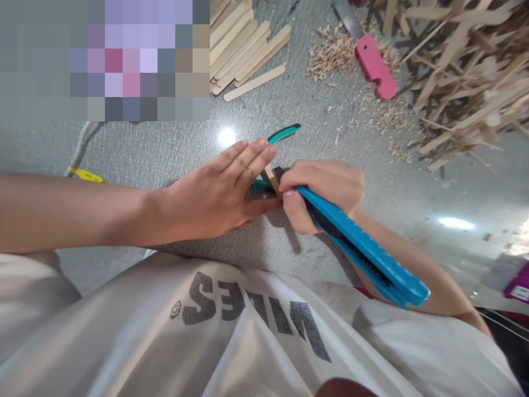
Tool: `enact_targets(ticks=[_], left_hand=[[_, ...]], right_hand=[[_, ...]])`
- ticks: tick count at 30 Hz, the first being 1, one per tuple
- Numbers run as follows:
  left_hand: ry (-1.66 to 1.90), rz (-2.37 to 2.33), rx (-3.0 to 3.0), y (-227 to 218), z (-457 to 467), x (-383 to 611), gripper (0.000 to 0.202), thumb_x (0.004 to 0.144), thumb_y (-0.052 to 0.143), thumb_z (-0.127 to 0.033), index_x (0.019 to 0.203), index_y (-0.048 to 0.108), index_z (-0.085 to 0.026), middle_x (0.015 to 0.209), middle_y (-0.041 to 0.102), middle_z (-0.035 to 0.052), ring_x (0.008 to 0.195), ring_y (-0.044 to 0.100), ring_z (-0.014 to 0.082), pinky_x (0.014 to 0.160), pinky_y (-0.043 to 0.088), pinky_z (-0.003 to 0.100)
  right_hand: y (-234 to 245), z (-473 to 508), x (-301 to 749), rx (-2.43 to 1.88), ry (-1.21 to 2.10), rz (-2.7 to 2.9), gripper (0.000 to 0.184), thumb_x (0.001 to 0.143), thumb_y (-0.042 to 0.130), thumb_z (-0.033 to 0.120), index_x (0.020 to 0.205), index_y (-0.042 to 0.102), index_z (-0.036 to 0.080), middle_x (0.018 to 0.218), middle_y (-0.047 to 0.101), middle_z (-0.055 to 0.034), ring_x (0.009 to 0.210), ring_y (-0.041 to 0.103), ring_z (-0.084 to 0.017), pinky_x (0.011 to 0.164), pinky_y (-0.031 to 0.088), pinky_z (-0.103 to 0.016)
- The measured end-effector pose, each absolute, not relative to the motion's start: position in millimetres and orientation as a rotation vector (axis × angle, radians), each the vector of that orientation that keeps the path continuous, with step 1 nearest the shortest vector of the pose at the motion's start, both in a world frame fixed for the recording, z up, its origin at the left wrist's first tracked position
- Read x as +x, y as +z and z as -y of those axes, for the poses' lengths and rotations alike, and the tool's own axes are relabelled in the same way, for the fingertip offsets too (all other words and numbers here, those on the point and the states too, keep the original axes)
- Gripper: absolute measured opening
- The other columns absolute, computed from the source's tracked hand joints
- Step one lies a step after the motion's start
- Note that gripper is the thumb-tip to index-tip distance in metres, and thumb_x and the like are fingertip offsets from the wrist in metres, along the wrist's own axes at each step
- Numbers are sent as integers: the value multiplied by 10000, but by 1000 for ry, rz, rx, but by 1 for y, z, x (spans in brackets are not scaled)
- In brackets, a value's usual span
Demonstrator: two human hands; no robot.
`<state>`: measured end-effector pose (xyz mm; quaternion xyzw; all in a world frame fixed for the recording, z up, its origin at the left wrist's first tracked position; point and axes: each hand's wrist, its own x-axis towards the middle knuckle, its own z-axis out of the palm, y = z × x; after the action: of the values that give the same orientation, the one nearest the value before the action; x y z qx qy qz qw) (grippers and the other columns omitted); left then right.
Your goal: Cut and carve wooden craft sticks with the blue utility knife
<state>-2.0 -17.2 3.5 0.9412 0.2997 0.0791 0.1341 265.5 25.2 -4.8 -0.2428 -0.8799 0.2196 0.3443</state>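
Observation:
My right hand (320, 190) is closed around a long blue utility knife (363, 248), whose body runs back toward my elbow. Its front end meets a short wooden stick (273, 179) on the grey floor. My left hand (223, 190) lies over that stick, fingers stretched out and pressed together, thumb against the stick's lower end. A teal-and-black handled tool (285, 133) lies on the floor just beyond my fingertips, and another teal piece (261, 186) shows under my left fingers.
A stack of flat wooden sticks (239, 47) lies at the top centre. A pink-handled knife (375, 67) rests among wood shavings (330, 52). A heap of split wood strips (467, 71) fills the top right. A magenta object (518, 285) sits at the right edge.

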Motion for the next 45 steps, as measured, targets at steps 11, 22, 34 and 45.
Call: enact_targets(ticks=[11,22,34,45], left_hand=[[174,-816,2746,7,14,4,571,1227,670,-338,1782,545,-285,1953,511,180,1861,412,454,1498,454,710],[170,-836,2668,7,16,2,531,1241,631,-333,1769,582,-325,1999,448,118,1892,340,429,1552,368,672],[172,-872,2580,6,11,1,610,1096,850,-389,1672,672,-297,2024,396,111,1898,274,526,1520,339,794],[145,-882,2583,10,11,2,617,1117,814,-361,1700,631,-281,2003,434,132,1897,290,520,1505,379,796]], right_hand=[[-4,-21,266,-662,576,2251,143,1057,598,194,990,603,321,708,674,61,549,617,-134,535,510,-285],[-2,-14,270,-720,510,2326,154,1063,603,162,1028,609,311,740,711,48,576,669,-139,590,538,-285],[0,-18,267,-734,539,2289,139,1085,633,171,1070,666,305,783,749,27,622,721,-165,566,555,-308],[-1,-19,264,-729,581,2288,139,1113,643,173,1136,680,305,880,794,24,713,775,-161,659,608,-298]])
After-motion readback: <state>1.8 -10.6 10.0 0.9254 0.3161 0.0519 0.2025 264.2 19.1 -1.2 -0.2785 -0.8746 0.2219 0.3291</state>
